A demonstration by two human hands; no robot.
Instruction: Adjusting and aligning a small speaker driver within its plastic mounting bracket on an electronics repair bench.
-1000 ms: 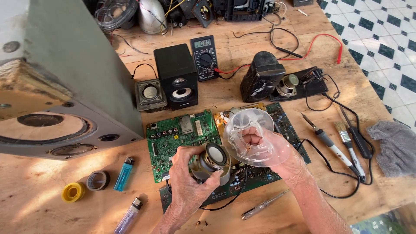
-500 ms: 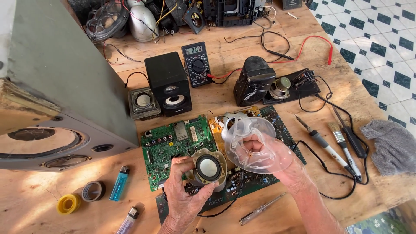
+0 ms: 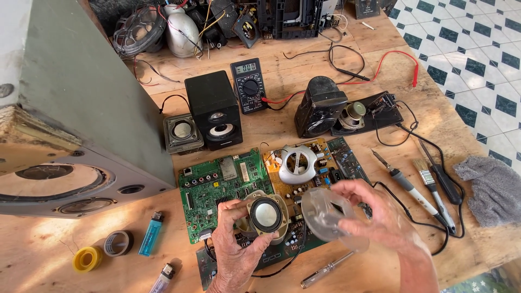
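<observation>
Your left hand is pinching the small speaker driver by its rim above the green circuit board while your right hand grips the clear plastic cover just beside it, so keep fingers off the cone and square the two up.

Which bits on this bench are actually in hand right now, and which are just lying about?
In hand:
- small speaker, held by left hand
- clear plastic cover, held by right hand

Lying about:
- multimeter
- soldering iron
- brush
- blue lighter
- tape rolls
- grey cloth
</observation>
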